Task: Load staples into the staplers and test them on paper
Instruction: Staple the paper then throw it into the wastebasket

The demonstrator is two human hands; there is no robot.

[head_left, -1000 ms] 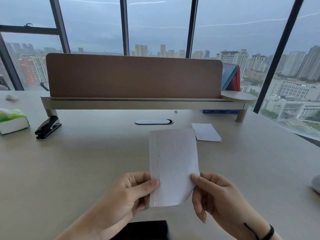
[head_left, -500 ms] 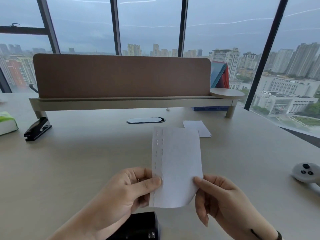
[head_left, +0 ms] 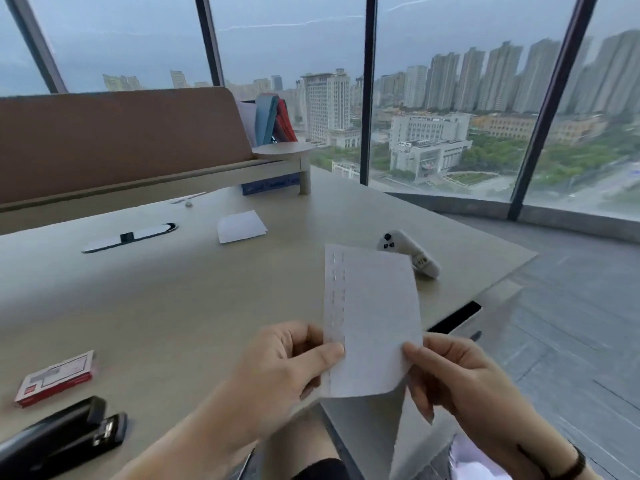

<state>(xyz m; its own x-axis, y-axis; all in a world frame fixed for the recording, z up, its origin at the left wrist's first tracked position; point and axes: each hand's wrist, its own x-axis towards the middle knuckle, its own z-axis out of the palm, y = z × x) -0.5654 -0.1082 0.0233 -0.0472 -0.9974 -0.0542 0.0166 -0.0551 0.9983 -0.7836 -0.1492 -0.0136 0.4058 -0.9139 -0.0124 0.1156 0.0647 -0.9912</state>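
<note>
White stapled paper (head_left: 372, 320) pinched by left hand (head_left: 287, 368) and right hand (head_left: 453, 375): keep it taut, checking each staple row lies flat.

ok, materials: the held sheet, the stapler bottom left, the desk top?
Sheet: thin white paper, matte; it curls at the bottom, with staple rows near its left edge. Stapler: black, glossy, likely plastic over metal. Desk top: pale beige, matte, probably laminate; no grain visible.
</note>
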